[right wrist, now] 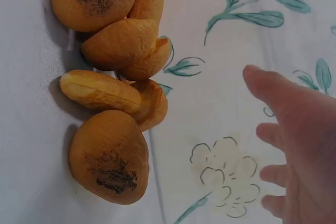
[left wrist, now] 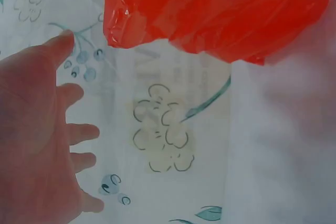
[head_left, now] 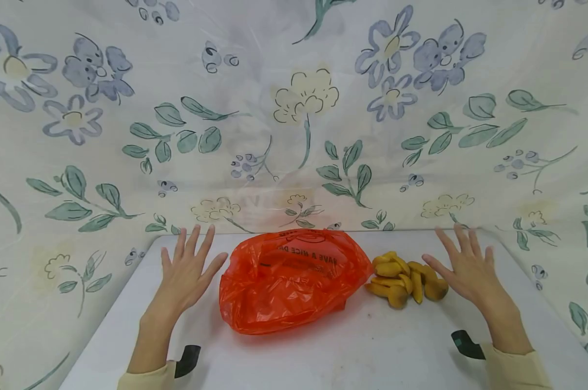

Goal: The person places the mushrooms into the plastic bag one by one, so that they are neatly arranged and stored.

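Observation:
A red plastic bag [head_left: 294, 292] with dark printed lettering lies crumpled in the middle of the white table. To its right sits a small heap of yellow-brown pieces [head_left: 391, 268], some rounded and some long; their kind is unclear. Up close in the right wrist view, two rounded pieces [right wrist: 107, 150] carry dark rough patches. My left hand [head_left: 183, 281] is held with fingers spread, left of the bag and apart from it. Just right of the heap is my right hand [head_left: 474, 273], fingers also spread, holding nothing. What the bag contains, if anything, is hidden.
A white cloth [head_left: 255, 179] with flowers and leaves hangs behind the table and along its sides. The white tabletop [head_left: 323, 357] extends toward me. A dark curved piece [head_left: 188, 361] is at the left wrist, another [head_left: 466, 345] at the right.

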`<state>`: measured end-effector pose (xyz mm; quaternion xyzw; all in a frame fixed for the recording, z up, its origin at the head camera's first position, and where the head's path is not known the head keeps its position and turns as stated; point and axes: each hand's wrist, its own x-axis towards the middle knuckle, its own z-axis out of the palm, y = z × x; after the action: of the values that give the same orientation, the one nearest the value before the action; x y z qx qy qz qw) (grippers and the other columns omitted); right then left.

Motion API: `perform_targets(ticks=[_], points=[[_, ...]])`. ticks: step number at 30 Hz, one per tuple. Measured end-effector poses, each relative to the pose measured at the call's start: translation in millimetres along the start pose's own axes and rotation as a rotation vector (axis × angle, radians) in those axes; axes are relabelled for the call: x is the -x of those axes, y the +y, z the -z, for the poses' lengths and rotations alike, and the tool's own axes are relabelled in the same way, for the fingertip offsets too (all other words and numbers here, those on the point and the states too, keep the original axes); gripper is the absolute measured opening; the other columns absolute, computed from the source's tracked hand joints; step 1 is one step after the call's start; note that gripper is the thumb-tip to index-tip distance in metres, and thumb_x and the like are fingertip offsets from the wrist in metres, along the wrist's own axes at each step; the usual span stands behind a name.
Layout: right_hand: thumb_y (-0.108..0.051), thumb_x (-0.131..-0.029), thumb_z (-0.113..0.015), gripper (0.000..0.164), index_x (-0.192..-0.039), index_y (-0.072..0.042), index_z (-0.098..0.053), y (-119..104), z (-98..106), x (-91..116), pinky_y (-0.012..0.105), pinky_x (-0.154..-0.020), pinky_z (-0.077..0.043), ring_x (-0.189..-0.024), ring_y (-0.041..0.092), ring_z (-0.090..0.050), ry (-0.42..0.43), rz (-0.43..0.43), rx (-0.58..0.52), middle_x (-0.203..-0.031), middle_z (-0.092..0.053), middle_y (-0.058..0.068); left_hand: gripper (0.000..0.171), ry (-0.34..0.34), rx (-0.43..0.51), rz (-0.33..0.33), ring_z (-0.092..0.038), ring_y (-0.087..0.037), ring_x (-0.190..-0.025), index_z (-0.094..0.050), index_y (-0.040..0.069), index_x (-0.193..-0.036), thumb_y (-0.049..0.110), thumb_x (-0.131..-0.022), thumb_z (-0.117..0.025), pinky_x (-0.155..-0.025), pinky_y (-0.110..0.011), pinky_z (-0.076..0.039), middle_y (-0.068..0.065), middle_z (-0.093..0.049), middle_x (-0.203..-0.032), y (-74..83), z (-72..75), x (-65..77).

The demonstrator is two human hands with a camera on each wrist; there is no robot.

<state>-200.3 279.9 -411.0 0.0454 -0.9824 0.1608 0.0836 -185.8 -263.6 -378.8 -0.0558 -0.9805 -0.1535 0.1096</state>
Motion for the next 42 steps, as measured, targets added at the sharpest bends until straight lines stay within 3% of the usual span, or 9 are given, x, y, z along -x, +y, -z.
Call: perform_targets(ticks=[3, 6, 11, 18, 29, 35, 42], points=[[-0.061, -0.095, -0.047, 0.084, -0.156, -0.010, -0.020, -1, 0, -1, 0.081, -0.105, -0.013, -0.141, 0.060, -0.013, -0.051, -0.005, -0.016, -0.158, -0.010, 0.033, 0.081, -0.024, 0.052, 0.006, -0.003, -0.047, -0.149, -0.004, 0.028, -0.159, 0.059, -0.096, -0.045, -0.111, -0.077, -0.003, -0.020, -0.007, -0.164, 2.2, 0.7, -1.4], [-0.061, -0.095, -0.047, 0.085, -0.156, -0.010, -0.018, -1, 0, -2, 0.080, -0.101, -0.023, -0.135, 0.064, -0.022, -0.124, -0.021, -0.036, -0.156, -0.012, 0.036, 0.082, -0.060, 0.096, 0.023, -0.016, -0.050, -0.146, -0.001, 0.032, -0.158, 0.058, -0.095, -0.047, -0.106, -0.078, -0.021, -0.020, -0.009, -0.164, 5.0, 1.2, -2.3], [-0.063, -0.095, -0.045, 0.085, -0.156, -0.010, -0.017, 0, 0, -1, 0.080, -0.094, -0.030, -0.132, 0.064, -0.026, -0.208, -0.040, -0.060, -0.154, -0.015, 0.038, 0.081, -0.101, 0.151, 0.043, -0.029, -0.052, -0.141, 0.000, 0.036, -0.157, 0.060, -0.095, -0.046, -0.095, -0.076, -0.036, -0.022, -0.014, -0.162, 9.4, 0.1, -2.4], [-0.059, -0.095, -0.050, 0.084, -0.155, -0.008, -0.021, -1, 1, 2, 0.078, -0.095, -0.034, -0.132, 0.061, -0.031, -0.244, -0.043, -0.084, -0.152, -0.021, 0.037, 0.078, -0.123, 0.202, 0.032, -0.055, -0.037, -0.118, -0.005, 0.039, -0.157, 0.060, -0.095, -0.047, -0.086, -0.058, -0.056, -0.021, -0.040, -0.146, 11.6, -2.1, -1.9], [-0.054, -0.094, -0.055, 0.080, -0.150, -0.002, -0.030, 5, -3, 1, 0.075, -0.095, -0.037, -0.129, 0.060, -0.037, -0.270, -0.016, -0.072, -0.146, -0.029, 0.039, 0.087, -0.176, 0.231, 0.011, -0.059, -0.023, -0.100, -0.014, 0.038, -0.157, 0.064, -0.087, -0.059, -0.068, -0.030, -0.059, -0.013, -0.056, -0.128, 14.9, -10.8, -3.1], [-0.052, -0.093, -0.059, 0.080, -0.148, 0.000, -0.032, 8, -5, 1, 0.074, -0.094, -0.039, -0.127, 0.060, -0.039, -0.300, -0.019, -0.066, -0.143, -0.032, 0.041, 0.094, -0.202, 0.255, -0.007, -0.058, -0.020, -0.097, -0.018, 0.034, -0.157, 0.063, -0.081, -0.067, -0.067, -0.026, -0.057, -0.010, -0.060, -0.117, 14.8, -14.1, -4.2], [-0.052, -0.092, -0.060, 0.080, -0.147, 0.000, -0.034, 10, -5, 0, 0.072, -0.089, -0.044, -0.120, 0.059, -0.045, -0.375, -0.030, -0.062, -0.138, -0.038, 0.044, 0.087, -0.221, 0.324, -0.054, -0.059, -0.020, -0.098, -0.028, 0.032, -0.155, 0.050, -0.083, -0.073, -0.067, -0.023, -0.057, -0.006, -0.062, -0.113, 12.1, -21.0, -4.4]])
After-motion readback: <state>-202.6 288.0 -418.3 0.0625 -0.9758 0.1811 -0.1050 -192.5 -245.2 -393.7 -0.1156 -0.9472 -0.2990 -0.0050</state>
